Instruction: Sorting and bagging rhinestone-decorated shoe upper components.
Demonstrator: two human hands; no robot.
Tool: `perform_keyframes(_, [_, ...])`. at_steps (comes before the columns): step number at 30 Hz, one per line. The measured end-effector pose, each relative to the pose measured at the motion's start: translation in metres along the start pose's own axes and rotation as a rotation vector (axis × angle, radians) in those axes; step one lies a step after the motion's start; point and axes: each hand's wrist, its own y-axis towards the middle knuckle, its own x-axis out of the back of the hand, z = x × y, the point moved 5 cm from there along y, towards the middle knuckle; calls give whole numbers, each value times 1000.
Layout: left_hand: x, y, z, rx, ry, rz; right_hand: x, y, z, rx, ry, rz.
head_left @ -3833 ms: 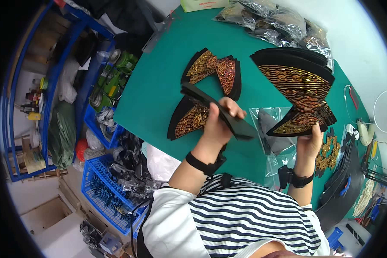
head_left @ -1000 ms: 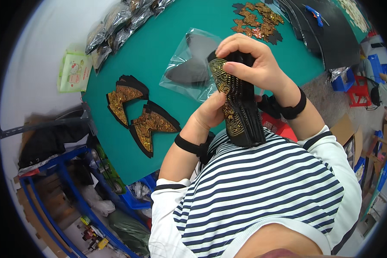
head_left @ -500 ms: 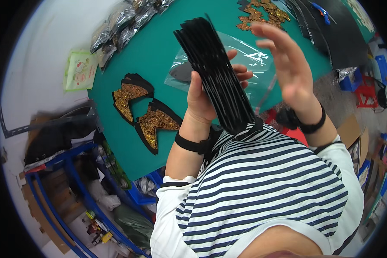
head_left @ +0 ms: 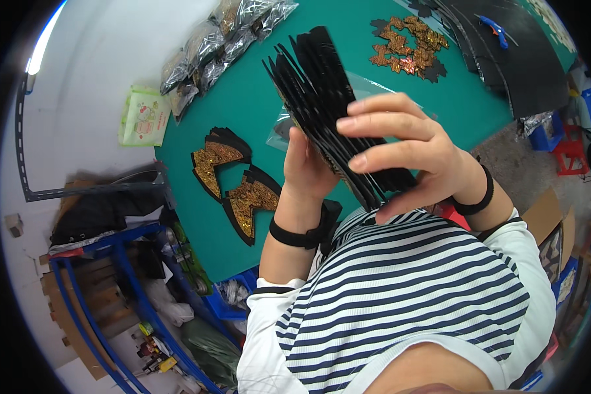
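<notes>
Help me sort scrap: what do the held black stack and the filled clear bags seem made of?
Black stack: perhaps fabric or foam sheet, low sheen; thin layered edges with faint highlights. Clear bags: likely plastic film, glossy; wrinkled, with bright glints and contents showing through.

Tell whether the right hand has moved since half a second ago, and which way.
Yes: against the blue tool, the right hand has moved left, onto the black stack.

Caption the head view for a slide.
Left hand holding stacked thin black-edged pieces, right hand against them, green tabletop beyond.
</notes>
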Motion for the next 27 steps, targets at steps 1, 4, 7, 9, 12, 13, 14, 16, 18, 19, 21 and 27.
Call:
perform_keyframes(1, [-17, 4, -8, -28, 177, 133, 0, -4, -1, 27, 89, -21])
perform_keyframes(4, [-17, 2, -4, -15, 133, 97, 2, -9, -3, 52, 199, -89])
perform_keyframes(7, [-14, 1, 1, 19, 218, -48, 0, -11, -8, 44, 165, -35])
perform_keyframes(9, [-10, 1, 6, 11, 158, -76, -2, -12, -9, 61, 178, -6])
perform_keyframes(12, [2, 0, 10, 8, 98, -104, 1, -13, -13, -4, 215, 11])
perform_keyframes(13, [10, 0, 13, 47, 90, -90, 2, -11, -11, -6, 216, 11])
perform_keyframes(14, [13, -1, 15, 86, 83, -74, 3, -7, -10, -43, 226, 11])
perform_keyframes(16, [6, 0, 14, 74, 116, -87, 6, -5, -12, -82, 230, 9])
perform_keyframes(18, [1, 0, 11, 26, 167, -127, 9, -6, -13, 3, 192, 64])
perform_keyframes(19, [-10, 3, 5, -14, 237, -53, 11, -7, -15, 8, 211, 48])
perform_keyframes(21, [-13, 6, 0, -43, 259, 23, 10, -4, -13, 31, 219, 28])
perform_keyframes(27, [-1, 7, 18, 11, -76, 16, 4, -4, -18, -2, 252, 56])
